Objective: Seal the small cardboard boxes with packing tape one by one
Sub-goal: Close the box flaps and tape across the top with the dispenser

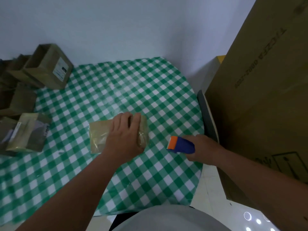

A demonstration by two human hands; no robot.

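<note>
A small cardboard box lies flat in the middle of the green checked table, glossy with tape on its top. My left hand lies over the box's right half, fingers bent over its far edge. To the right, my right hand grips a blue and orange tape dispenser, its orange cutter end pointing left toward the box, a short gap away.
Several open small boxes are piled at the table's far left. Another taped box sits at the left edge. A very large cardboard carton stands on the right beside a grey chair back.
</note>
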